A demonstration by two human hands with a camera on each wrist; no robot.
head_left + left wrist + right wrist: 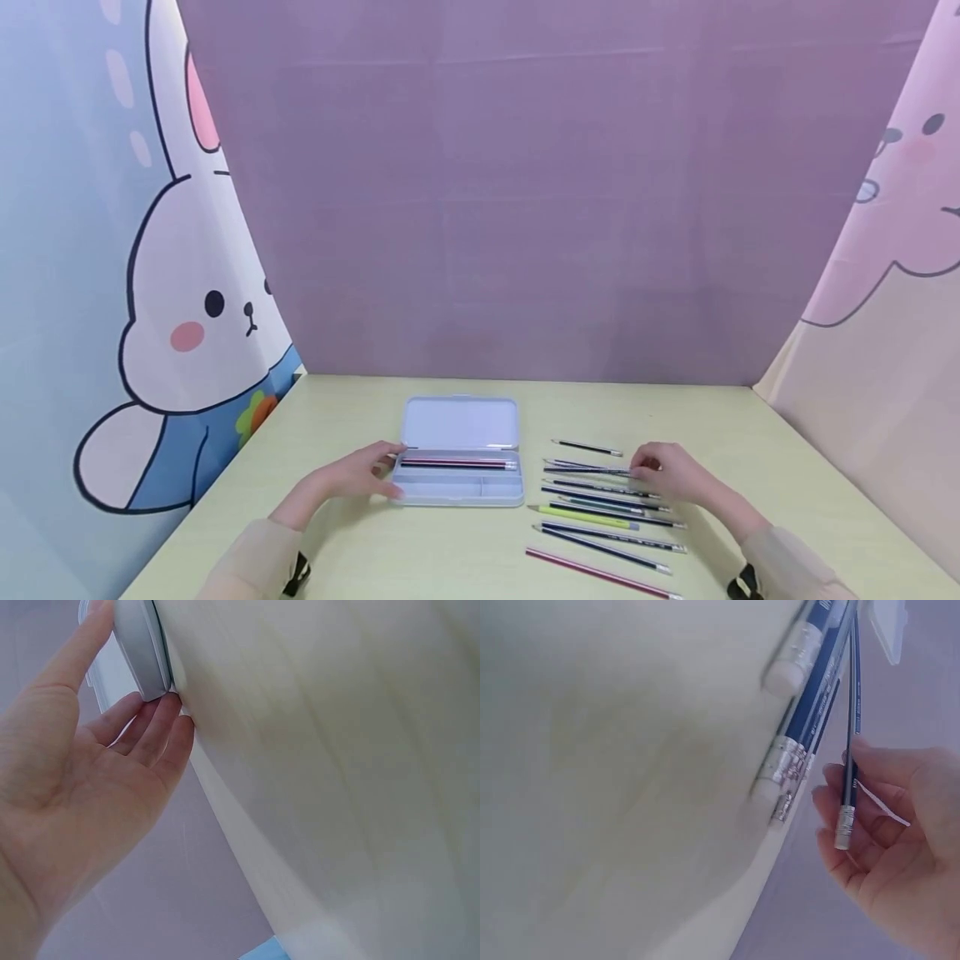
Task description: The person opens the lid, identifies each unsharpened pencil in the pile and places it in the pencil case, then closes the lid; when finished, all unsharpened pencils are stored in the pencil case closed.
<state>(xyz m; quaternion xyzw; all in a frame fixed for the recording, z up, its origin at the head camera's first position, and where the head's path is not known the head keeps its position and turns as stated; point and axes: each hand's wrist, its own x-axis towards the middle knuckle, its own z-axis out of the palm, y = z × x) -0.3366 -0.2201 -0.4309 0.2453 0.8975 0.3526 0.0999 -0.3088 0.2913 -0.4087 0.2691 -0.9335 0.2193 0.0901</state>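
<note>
Lying open on the worktop (450, 550), one pencil case (459, 483) holds two pencils; about nine more lie to its right. Only the right wrist view shows the right hand (667, 475) pinching a dark pencil (849, 780) by its eraser end. Relaxed, the left hand (360, 475) touches the case's left edge with straight fingers

Bare table (465, 554) lies between pencil case (459, 493) and pencil row (600, 521).
</note>
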